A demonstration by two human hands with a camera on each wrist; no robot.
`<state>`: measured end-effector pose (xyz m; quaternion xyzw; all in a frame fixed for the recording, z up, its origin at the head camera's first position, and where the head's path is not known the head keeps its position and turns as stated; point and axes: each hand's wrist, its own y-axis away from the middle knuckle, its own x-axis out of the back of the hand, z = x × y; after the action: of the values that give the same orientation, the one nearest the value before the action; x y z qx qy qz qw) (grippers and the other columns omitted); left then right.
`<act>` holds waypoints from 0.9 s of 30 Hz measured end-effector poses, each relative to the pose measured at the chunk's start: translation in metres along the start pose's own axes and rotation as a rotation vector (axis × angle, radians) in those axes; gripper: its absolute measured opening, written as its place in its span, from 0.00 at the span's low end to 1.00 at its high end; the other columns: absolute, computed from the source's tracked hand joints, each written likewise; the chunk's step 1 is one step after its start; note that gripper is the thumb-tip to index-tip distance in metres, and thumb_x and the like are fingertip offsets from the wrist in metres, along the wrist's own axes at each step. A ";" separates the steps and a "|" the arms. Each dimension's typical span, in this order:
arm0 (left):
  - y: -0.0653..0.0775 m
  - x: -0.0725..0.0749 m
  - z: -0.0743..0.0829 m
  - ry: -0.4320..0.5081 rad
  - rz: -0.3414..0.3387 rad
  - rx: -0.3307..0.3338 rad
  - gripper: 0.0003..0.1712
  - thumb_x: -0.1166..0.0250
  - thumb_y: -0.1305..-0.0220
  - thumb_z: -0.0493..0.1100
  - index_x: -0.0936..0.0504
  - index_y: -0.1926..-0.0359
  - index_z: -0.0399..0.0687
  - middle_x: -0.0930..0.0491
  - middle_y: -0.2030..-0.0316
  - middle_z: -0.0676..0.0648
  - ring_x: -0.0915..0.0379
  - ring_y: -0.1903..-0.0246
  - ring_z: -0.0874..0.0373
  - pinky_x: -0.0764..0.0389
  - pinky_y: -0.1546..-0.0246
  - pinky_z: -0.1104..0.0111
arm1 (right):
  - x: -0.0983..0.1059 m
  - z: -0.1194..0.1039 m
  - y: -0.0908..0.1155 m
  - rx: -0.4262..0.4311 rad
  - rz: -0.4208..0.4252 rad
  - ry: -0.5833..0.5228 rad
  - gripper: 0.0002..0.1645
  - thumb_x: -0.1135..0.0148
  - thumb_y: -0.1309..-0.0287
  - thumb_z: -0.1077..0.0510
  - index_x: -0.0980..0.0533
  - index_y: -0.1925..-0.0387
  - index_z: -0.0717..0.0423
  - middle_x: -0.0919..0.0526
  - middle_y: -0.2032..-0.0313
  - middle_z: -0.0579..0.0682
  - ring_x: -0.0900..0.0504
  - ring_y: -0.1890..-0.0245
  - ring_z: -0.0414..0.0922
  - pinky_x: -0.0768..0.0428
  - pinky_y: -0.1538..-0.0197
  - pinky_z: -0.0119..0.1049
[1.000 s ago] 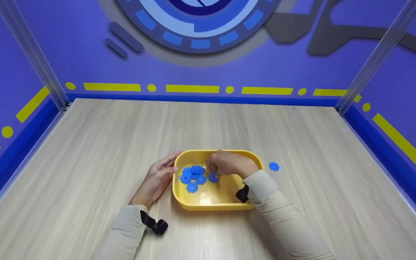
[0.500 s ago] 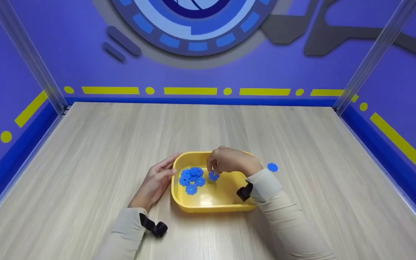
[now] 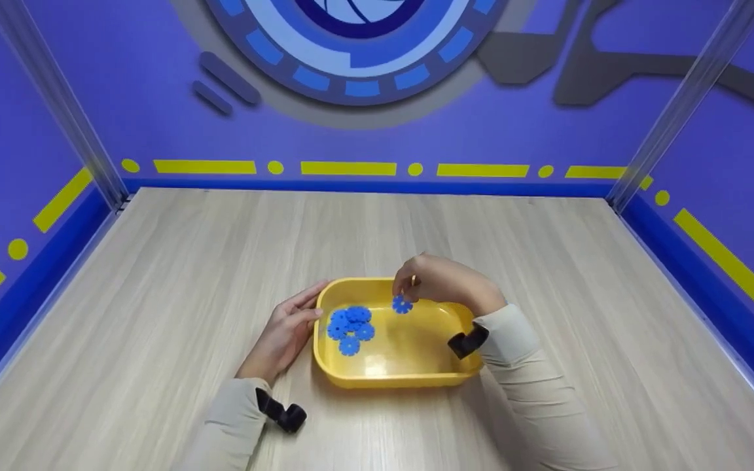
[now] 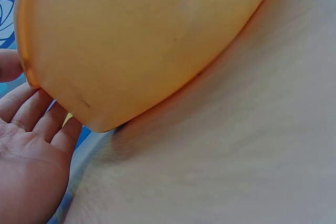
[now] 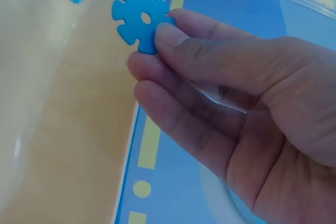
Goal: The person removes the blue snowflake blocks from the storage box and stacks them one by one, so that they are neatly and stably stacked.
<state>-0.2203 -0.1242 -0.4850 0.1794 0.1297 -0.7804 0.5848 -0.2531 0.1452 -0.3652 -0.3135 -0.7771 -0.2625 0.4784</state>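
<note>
My right hand (image 3: 442,280) pinches disc (image 5: 129,16) over tray (image 3: 396,381), near far edge; my left hand (image 3: 287,331) grips tray's left edge. Disc looks light, stiff, probably slick: best held across flat faces near notched rim.

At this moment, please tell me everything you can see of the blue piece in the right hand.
The blue piece is a flat, flower-like disc, notched around its edge, with a central hole; it looks like plastic. The right hand pinches it, the thumb covering part of its edge. In the head view it shows against the yellow tub's far inner side, apart from the other blue pieces.
</note>
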 end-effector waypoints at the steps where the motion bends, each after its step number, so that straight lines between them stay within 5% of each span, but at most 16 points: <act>1: 0.000 0.000 0.000 -0.002 -0.004 0.000 0.35 0.47 0.40 0.27 0.41 0.30 0.32 0.41 0.29 0.37 0.44 0.30 0.51 0.34 0.33 0.68 | 0.002 0.002 0.002 0.012 0.013 -0.003 0.12 0.38 0.45 0.70 0.15 0.63 0.57 0.13 0.65 0.49 0.18 0.67 0.42 0.16 0.59 0.34; 5: 0.000 0.001 0.001 -0.008 -0.013 0.003 0.35 0.47 0.40 0.27 0.41 0.30 0.32 0.42 0.29 0.37 0.44 0.30 0.51 0.37 0.31 0.63 | 0.008 0.011 0.011 0.055 0.070 -0.026 0.10 0.38 0.45 0.71 0.15 0.63 0.59 0.13 0.65 0.51 0.17 0.66 0.44 0.15 0.58 0.36; 17: -0.003 0.000 0.001 -0.026 -0.003 -0.010 0.35 0.46 0.40 0.27 0.40 0.31 0.32 0.40 0.29 0.37 0.44 0.30 0.51 0.37 0.31 0.64 | 0.011 0.043 0.040 -0.080 0.283 -0.118 0.10 0.37 0.43 0.67 0.16 0.60 0.58 0.14 0.64 0.52 0.18 0.64 0.47 0.15 0.56 0.42; 27: -0.001 0.002 -0.002 -0.034 0.006 -0.018 0.35 0.46 0.41 0.27 0.40 0.31 0.31 0.40 0.30 0.37 0.42 0.31 0.52 0.33 0.34 0.67 | -0.004 0.075 0.062 -0.182 0.488 -0.203 0.10 0.38 0.43 0.68 0.16 0.60 0.60 0.14 0.65 0.54 0.17 0.70 0.45 0.14 0.63 0.35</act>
<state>-0.2218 -0.1247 -0.4876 0.1611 0.1260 -0.7804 0.5909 -0.2493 0.2389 -0.3929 -0.5580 -0.6955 -0.1757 0.4171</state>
